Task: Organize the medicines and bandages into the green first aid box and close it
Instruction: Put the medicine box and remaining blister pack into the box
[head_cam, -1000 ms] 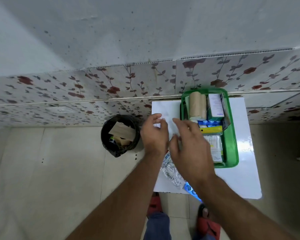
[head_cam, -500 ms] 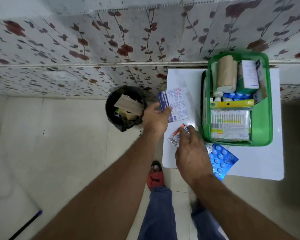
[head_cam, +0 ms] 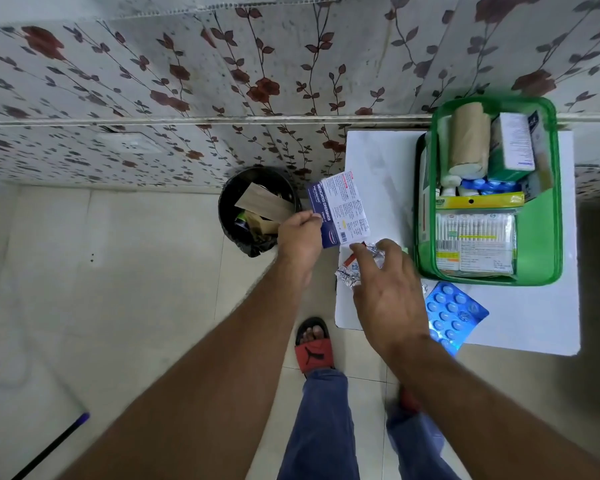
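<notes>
The green first aid box (head_cam: pixel 539 237) lies open on the white table (head_cam: pixel 378 157), filled with a bandage roll (head_cam: pixel 470 140), cartons and a pack of cotton buds (head_cam: pixel 475 240). My left hand (head_cam: pixel 300 240) pinches a blue-and-white medicated dressings packet (head_cam: pixel 342 209), held up at the table's left edge. My right hand (head_cam: pixel 388 292) hovers with fingers spread over crumpled silver foil strips (head_cam: pixel 352 271) on the table; whether it touches them I cannot tell. A blue blister pack (head_cam: pixel 452 313) lies in front of the box.
A black waste bin (head_cam: pixel 257 209) with cardboard scraps stands on the tiled floor, left of the table against the floral wall. My feet in red sandals (head_cam: pixel 314 348) are below the table's near edge.
My left hand has lifted the dressings packet off the table. My right hand has come down over the foil strips. The view has tilted downward and closer.
</notes>
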